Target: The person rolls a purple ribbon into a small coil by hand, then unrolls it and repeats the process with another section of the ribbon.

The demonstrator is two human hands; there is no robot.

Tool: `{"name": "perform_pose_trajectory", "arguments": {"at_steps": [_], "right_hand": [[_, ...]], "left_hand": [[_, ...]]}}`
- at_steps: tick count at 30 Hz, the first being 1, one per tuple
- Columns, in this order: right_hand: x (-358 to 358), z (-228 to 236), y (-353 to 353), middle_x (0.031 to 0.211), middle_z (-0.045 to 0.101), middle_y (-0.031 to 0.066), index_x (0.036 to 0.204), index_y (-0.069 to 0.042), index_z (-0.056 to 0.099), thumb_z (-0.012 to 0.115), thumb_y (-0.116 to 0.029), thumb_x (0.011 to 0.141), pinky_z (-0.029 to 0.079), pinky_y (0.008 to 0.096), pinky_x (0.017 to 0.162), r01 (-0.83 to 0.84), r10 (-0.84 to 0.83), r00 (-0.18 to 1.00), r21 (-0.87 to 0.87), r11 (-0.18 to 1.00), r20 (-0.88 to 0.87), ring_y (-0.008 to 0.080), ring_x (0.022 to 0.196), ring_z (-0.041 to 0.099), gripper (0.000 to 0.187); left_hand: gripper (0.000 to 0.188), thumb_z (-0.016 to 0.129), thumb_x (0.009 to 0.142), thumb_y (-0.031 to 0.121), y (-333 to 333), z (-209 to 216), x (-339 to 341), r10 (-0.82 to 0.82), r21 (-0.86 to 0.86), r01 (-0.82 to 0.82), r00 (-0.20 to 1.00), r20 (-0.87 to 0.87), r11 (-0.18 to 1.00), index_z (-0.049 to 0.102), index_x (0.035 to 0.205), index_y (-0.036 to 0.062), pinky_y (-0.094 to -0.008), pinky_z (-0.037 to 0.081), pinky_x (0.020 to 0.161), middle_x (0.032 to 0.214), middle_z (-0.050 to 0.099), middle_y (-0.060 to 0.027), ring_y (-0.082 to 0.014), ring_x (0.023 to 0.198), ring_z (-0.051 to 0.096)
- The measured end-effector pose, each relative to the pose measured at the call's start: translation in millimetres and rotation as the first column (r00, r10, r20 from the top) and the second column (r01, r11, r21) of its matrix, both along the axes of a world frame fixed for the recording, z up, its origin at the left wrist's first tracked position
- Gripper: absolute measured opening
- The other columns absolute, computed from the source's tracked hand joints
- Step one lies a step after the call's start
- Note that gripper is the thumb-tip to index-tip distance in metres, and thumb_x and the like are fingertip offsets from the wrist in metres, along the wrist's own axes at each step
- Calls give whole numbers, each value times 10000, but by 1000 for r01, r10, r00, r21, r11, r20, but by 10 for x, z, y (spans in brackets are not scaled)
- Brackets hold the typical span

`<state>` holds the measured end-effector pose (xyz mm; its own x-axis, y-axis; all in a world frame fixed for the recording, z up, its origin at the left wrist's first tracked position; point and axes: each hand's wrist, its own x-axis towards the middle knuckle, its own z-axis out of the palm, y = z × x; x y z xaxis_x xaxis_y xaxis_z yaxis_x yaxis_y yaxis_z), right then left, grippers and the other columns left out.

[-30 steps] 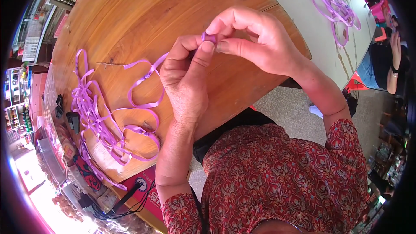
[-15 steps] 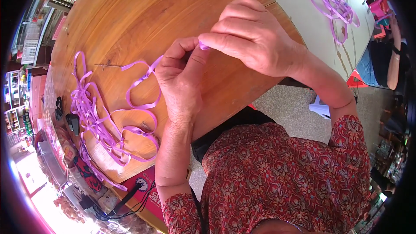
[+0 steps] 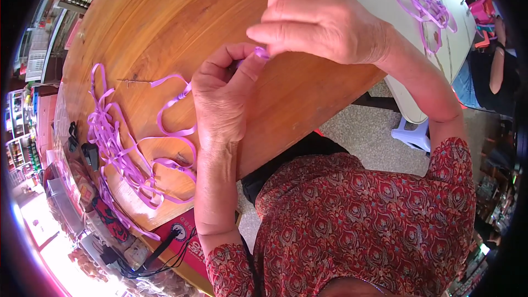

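My left hand [image 3: 220, 96] is closed, thumb against forefinger, pinching a small folded bit of purple ribbon [image 3: 262, 53] above the wooden table. Just above and beyond it is my right hand [image 3: 330, 25], seen from the back with its fingers bent and pressed together; whatever they may hold is hidden. From beneath my left hand a length of ribbon [image 3: 177, 132] curves over the tabletop. Its far end meets a thin, dark, needle-like piece [image 3: 133, 81]. To the left of my forearm lies a tangled heap of the same ribbon [image 3: 113, 146].
A white marbled table [image 3: 401, 96] adjoins at right, bearing another purple ribbon bundle [image 3: 426, 8]. Below it stands a pale blue plastic stool [image 3: 411, 136]. Another person's arm [image 3: 497, 71] shows at far right. A red box [image 3: 187, 236] and black cables are below the wooden table's left edge.
My right hand has lifted away from the left fingertips, upward in the picture. My left hand has shifted slightly left, still pinching the ribbon.
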<state>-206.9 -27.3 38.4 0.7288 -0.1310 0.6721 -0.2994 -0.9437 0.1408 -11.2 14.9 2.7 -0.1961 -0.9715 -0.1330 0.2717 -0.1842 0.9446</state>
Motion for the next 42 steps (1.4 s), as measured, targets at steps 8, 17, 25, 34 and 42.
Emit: {"name": "perform_pose_trajectory", "arguments": {"at_steps": [8, 17, 25, 34, 42], "right_hand": [[98, -203, 194, 758, 618, 41, 878, -18, 653, 708, -78, 752, 463, 284, 638, 15, -200, 937, 537, 844, 288, 175, 698, 577, 150], [141, -167, 279, 733, 600, -10, 849, -20, 618, 653, -66, 822, 439, 219, 597, -123, -405, 857, 890, 440, 319, 63, 677, 549, 64], [174, -238, 293, 793, 583, -21, 892, -2, 608, 625, -77, 863, 435, 185, 641, -297, -442, 832, 942, 155, 335, 31, 743, 530, 83], [193, -253, 319, 873, 616, 76, 960, 7, 621, 611, 45, 818, 467, 256, 686, -86, -279, 845, 630, 772, 457, 153, 790, 591, 147], [142, -243, 309, 836, 625, 76, 935, -5, 643, 648, 46, 786, 476, 271, 665, -221, -197, 853, 675, 704, 484, 174, 796, 606, 157]], "left_hand": [[71, 662, 834, 24, 13, -41, -65, 90, -144, -86, 996, 24, 986, 642, 897, -1, -166, 399, 642, 794, 586, 31, -30, 709, 490], [86, 651, 835, -5, 21, -48, -65, 12, -208, -31, 996, -93, 978, 643, 921, 2, -177, 412, 715, 845, 601, 17, -46, 777, 518], [99, 653, 831, 12, 9, -138, -53, -29, -155, -20, 951, -308, 988, 648, 930, 16, -201, 414, 654, 880, 610, -6, -72, 771, 528], [100, 660, 836, 56, 28, -122, -62, -1, -109, -36, 949, -317, 993, 650, 928, 19, -191, 367, 595, 858, 610, -8, -65, 714, 499], [85, 647, 842, 33, 21, -132, -42, -29, -117, -8, 948, -317, 993, 649, 926, 23, -191, 371, 614, 859, 602, 1, -62, 734, 502]]}}
